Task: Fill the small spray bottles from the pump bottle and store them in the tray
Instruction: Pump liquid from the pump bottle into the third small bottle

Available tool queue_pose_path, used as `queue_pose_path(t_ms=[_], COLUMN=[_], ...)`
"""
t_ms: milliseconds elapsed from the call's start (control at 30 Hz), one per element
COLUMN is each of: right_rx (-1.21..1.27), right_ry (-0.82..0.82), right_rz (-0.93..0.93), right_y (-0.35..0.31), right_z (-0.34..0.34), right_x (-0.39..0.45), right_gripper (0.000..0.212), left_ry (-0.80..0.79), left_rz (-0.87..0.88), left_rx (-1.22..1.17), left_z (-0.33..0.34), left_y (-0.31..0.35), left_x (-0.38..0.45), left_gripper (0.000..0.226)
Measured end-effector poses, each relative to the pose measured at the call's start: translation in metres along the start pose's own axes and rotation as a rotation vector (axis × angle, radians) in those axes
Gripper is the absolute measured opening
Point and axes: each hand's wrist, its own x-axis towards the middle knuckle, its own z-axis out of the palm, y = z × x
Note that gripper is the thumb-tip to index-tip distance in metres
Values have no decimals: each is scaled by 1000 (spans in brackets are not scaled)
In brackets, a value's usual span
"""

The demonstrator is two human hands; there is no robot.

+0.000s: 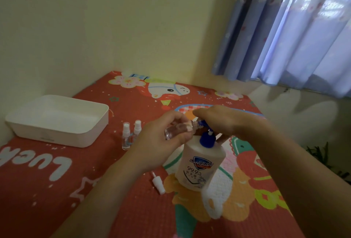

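A white pump bottle [199,163] with a blue pump head stands upright on the red patterned table. My right hand [218,121] lies over the pump head, palm down. My left hand [161,139] holds a small clear spray bottle [178,129] tilted on its side, uncapped, its open neck against the blue nozzle. A loose white spray cap [158,184] lies on the table left of the pump bottle. Two more small capped spray bottles [131,135] stand upright between my left hand and the white tray [91,133] at the far left, which holds nothing.
The table sits in a room corner, with walls at the left and back. A blue curtain [294,32] hangs at the upper right. A green plant [321,154] shows past the table's right edge.
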Motion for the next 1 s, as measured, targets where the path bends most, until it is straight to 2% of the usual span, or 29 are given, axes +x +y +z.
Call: queue_pose_path(t_ms=[100, 233, 333, 467, 667, 800, 933, 1000], right_rx=[-58, -419, -543, -676, -591, -395, -41, -5], right_ry=[-3, 85, 153, 159, 175, 158, 34, 9], right_rz=[-27, -152, -199, -270, -226, -129, -33, 17], right_y=[0, 4, 8, 10, 13, 7, -2, -3], right_z=[1, 8, 15, 17, 18, 17, 5, 2], right_x=[1, 6, 11, 15, 17, 11, -4, -5], right_gripper=[30, 19, 13, 13, 14, 13, 25, 31], left_ry=[0, 8, -2, 2, 2, -11, -21, -16], left_rz=[-14, -25, -28, -32, -49, -47, -35, -29], left_rx=[-22, 0, -9, 2, -27, 27, 33, 27], left_z=[0, 2, 4, 7, 8, 5, 4, 3], left_y=[1, -4, -8, -14, -15, -13, -10, -9], left_x=[0, -3, -5, -5, -5, -5, -3, -2], left_gripper=[20, 21, 20, 22, 23, 22, 22, 22])
